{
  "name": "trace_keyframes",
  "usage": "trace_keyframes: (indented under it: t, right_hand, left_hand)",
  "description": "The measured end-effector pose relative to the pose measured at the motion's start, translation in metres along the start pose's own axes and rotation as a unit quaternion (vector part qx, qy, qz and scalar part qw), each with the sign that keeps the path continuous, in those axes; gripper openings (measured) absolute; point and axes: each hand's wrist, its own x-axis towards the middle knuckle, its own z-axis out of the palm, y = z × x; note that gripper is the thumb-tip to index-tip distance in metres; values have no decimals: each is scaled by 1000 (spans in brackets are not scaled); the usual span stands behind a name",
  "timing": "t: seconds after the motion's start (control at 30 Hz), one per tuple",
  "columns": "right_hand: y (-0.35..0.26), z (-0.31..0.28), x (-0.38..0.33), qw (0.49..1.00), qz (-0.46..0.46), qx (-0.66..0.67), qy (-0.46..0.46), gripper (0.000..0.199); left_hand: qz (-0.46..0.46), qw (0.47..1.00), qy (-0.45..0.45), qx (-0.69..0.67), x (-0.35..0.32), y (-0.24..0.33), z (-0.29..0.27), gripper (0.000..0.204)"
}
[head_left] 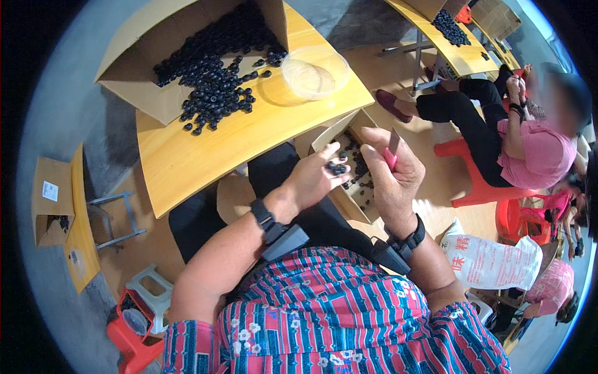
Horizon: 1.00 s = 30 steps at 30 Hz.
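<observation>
My left hand is palm up with fingers curled around several small black round pieces, too small to name more exactly. Closed around the pink handle of a small knife, my right hand points its blade upward. Both hands are above an open cardboard box by my lap, with loose black pieces inside. On the yellow table ahead, a heap of the same black pieces spills from a tipped cardboard carton. A clear round plastic tub stands beside the heap.
At the right, a person in a pink top sits on a red stool. A white printed sack lies on the floor nearby. Grey and red stools stand at lower left. Another table holds more black pieces.
</observation>
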Motion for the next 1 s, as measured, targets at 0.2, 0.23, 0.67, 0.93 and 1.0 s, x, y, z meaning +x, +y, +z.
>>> trace_keyframes:
  t: [0.2,0.23,0.67,0.93,1.0]
  right_hand:
    - [10,4,-1,999,26,-22,-39,24]
    - [11,4,0,998,29,-32,-39,24]
    - [10,54,1,988,24,19,-149,18]
    - [8,81,1,976,7,18,-218,20]
    - [8,85,2,974,2,15,-225,20]
  left_hand:
    - [9,996,-44,-81,23,-24,-24,66]
    - [14,997,-38,-67,19,-26,-23,63]
    - [422,525,375,637,-104,118,-54,27]
    - [398,435,459,665,-118,165,-133,35]
    - [396,438,450,670,-118,166,-140,33]
